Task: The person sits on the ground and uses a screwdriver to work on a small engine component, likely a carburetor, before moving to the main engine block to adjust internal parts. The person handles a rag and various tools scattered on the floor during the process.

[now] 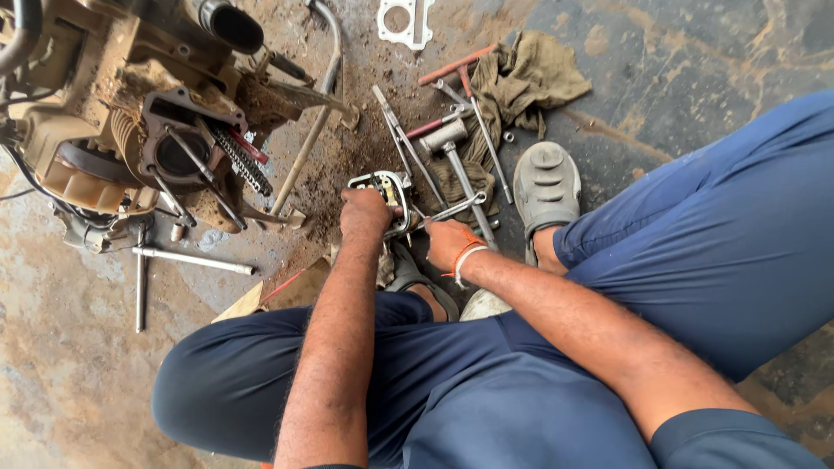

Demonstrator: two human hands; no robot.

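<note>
My left hand [365, 213] grips a small metal engine part [388, 187], a cylinder head, holding it down on the dirty floor in front of my knees. My right hand [446, 243], with orange and white bands at the wrist, holds a metal wrench [459, 208] whose far end reaches toward that part. Both forearms stretch forward over my blue trousers. The underside of the part and my fingertips are hidden.
A stripped engine block [165, 139] with a chain and studs stands at the left. A hammer [456, 156], long tools and an olive rag [521, 82] lie ahead. A gasket [404, 22] lies at the top, a T-handled wrench [174, 260] at left, my grey sandal [546, 187] at right.
</note>
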